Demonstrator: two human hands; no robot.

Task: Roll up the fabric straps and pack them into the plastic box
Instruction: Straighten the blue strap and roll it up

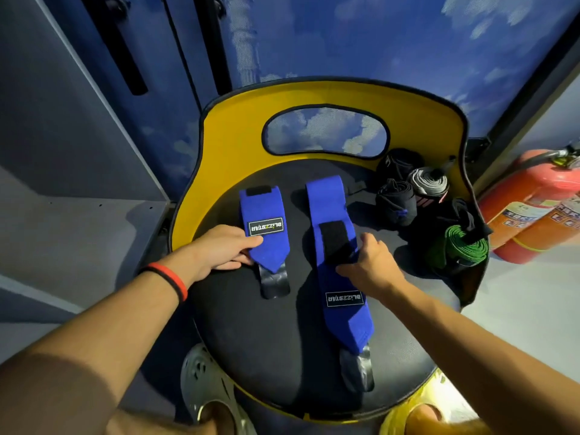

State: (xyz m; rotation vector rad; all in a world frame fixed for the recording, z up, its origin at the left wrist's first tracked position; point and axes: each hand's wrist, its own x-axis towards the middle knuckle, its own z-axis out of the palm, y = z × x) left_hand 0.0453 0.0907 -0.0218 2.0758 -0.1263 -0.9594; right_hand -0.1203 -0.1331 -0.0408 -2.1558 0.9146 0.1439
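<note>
Fabric straps (pixel 263 215), position?
– Two blue ones flat on the chair seat (pixel 282 340). Long axes run from the seat's front edge toward the chair back (pixel 232 139), roughly parallel and apart. Left strap (pixel 266 255) sits mid-seat. Right strap (pixel 332 287) is longer, its near tail reaching the seat's front edge.
– Hands?
– Left hand (pixel 219 249) pinches the left strap's pointed near end, thumb on top. Right hand (pixel 373 265) curls its fingers round the black velcro tab (pixel 335 237), which is folded back over the right strap's middle.
– Which way does the roll go?
– My guess is along the long axis. The right hand already has a folded end, so that strap's unrolled length lies toward the seat's front. The left strap's free length lies away from the fingers, toward the chair back.
– Anything done?
– Rolled straps sit at the seat's right rear: black (pixel 397 202), grey (pixel 428 182) and green (pixel 461 246).
– Plastic box?
– Not in view.
</note>
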